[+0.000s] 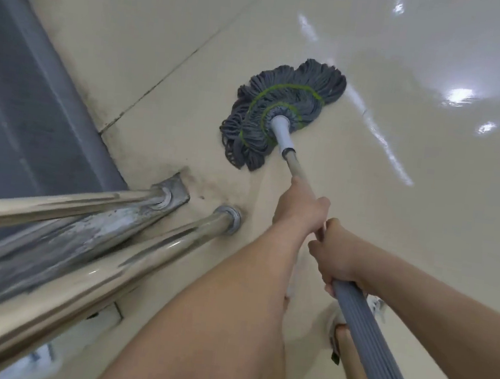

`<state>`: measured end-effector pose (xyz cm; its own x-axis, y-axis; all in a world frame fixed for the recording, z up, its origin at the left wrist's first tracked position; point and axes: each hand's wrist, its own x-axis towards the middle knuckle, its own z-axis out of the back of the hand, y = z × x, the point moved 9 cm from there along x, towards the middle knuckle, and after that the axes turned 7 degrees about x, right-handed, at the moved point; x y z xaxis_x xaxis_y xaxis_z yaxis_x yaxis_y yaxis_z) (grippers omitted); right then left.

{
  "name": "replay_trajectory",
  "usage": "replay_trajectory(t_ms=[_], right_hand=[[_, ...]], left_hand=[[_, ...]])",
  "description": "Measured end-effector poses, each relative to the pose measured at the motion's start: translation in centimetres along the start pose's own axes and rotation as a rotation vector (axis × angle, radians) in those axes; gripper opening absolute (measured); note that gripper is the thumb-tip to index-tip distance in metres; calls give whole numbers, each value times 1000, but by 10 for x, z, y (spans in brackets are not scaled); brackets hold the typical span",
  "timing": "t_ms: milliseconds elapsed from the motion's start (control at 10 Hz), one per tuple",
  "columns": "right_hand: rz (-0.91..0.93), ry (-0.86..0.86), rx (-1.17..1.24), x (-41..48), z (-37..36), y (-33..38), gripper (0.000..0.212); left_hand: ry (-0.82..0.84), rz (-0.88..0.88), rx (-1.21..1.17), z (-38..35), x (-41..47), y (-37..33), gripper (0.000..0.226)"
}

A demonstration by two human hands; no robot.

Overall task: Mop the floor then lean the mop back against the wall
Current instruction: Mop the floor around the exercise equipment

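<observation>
The grey string mop head with green stitching is spread flat on the glossy cream tiled floor. Its stiff metal pole is clasped by the left hand and, just behind it, the right hand. The limp head is judged to drag heavily, so this two-handed hold suits.

single head-mounted wide-angle view, steep downward-forward tilt, floor far, own forearms close at lower frame.

Both your hands are curled in a grip.
Your left hand clasps the handle just ahead of your right hand; both bare forearms reach forward.
</observation>
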<state>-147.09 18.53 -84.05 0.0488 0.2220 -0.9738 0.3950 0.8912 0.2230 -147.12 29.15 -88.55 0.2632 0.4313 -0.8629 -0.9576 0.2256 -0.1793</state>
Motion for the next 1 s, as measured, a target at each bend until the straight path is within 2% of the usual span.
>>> replay_trajectory(t_ms=[100, 200, 300, 400, 500, 600, 700, 800, 900, 1000], right_hand=[[125, -27, -341, 15, -35, 38, 15], [171, 9, -537, 22, -60, 62, 17], [86, 133, -785, 3, -72, 65, 15], [-52, 209, -952, 4, -65, 58, 16], [-151, 259, -1042, 12, -50, 61, 54], [-80, 157, -961, 22, -21, 85, 29], [-66, 128, -656, 22, 11, 89, 40], [-118, 113, -494, 8, 37, 63, 49], [-148, 79, -373, -9, 52, 17, 47], [-110, 11, -240, -25, 69, -29, 47]], left_hand=[[-74, 145, -130, 33, 5, 54, 52], [-130, 270, -254, 46, 4, 97, 54], [-162, 377, -321, 42, -3, 122, 43], [-106, 443, -420, 29, -16, 123, 46], [-84, 470, -458, 25, -8, 111, 53], [-65, 448, -433, 30, 10, 94, 57], [-26, 383, -382, 31, 16, 65, 60], [33, 308, -303, 12, 8, 35, 50], [89, 244, -235, -19, -14, 9, 60], [122, 174, -177, -52, -39, -12, 81]])
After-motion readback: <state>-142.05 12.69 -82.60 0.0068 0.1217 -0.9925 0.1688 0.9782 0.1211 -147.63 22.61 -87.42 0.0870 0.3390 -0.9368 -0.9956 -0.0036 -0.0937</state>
